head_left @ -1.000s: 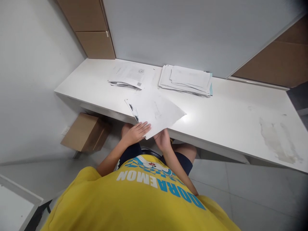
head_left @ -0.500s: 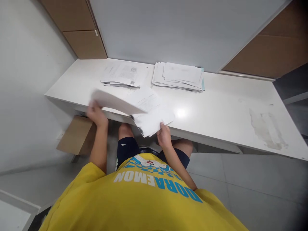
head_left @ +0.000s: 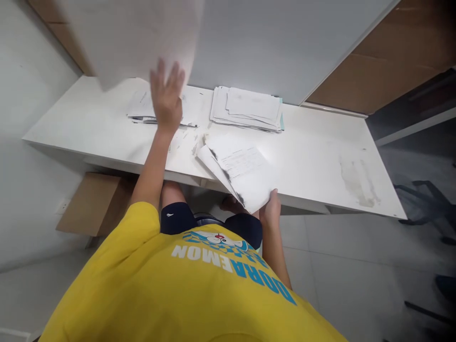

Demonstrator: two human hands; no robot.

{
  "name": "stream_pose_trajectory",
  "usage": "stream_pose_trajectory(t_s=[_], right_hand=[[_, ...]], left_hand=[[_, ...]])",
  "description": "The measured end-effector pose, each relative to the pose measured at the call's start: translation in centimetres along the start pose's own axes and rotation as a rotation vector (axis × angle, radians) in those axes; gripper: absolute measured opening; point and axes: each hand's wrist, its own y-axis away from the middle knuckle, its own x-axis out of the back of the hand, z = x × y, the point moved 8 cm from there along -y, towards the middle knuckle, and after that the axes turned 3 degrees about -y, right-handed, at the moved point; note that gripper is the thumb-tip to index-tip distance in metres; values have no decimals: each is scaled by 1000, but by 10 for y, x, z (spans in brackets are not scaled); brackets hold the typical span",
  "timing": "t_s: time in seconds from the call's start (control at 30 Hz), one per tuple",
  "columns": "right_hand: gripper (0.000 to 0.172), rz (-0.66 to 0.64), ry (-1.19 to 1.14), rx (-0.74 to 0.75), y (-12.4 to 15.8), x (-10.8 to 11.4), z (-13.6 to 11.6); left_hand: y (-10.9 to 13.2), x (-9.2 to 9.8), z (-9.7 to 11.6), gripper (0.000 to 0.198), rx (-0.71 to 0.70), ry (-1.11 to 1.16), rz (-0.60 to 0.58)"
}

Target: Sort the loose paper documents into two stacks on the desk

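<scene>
My left hand (head_left: 166,102) is raised over the left part of the desk, its fingers stretched against a large white sheet of paper (head_left: 142,42). That sheet is blurred and up in the air; my thumb's grip on it is partly hidden. Below and to the right, my right hand (head_left: 271,206) grips the near right corner of a small stack of papers (head_left: 245,166). Printed lines and dark smudges along its left edge show on this stack, which overhangs the front of the desk. Behind my left hand lies a low pile of papers (head_left: 140,105), partly covered.
The long white desk (head_left: 306,156) has a stained patch (head_left: 358,180) at its right. A thicker paper pile (head_left: 249,109) lies against the back panel. Under the desk at left is a cardboard box (head_left: 90,204). Dark chair legs (head_left: 423,194) stand at far right.
My left hand has lifted the sheet from beside the stack, up and forward over the left pile. The stack in my right hand has shifted right and nearer, and the view has turned slightly.
</scene>
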Motion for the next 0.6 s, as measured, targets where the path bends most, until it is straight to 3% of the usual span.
stream_pose_trajectory(t_s=[0.17, 0.27, 0.33, 0.4, 0.47, 0.53, 0.6], right_hand=[[40, 14, -44, -10, 1, 9, -2], [42, 10, -48, -25, 2, 14, -1], [43, 4, -62, -56, 1, 16, 2], [46, 11, -65, -86, 0, 19, 5], [50, 22, -50, -111, -2, 23, 9], [53, 13, -47, -126, -2, 25, 10], [55, -16, -57, -132, -3, 28, 10]], left_hand=[[-36, -53, -31, 61, -29, -137, -222], [-43, -60, -44, 67, -37, -137, -291], [-41, -52, -32, 66, -77, -79, -242], [-26, -45, -7, 55, -96, 0, -173], [3, -44, 22, 40, -43, 88, -126], [43, -53, 45, 29, 111, 198, -99], [85, -73, 57, 27, 351, 398, -162]])
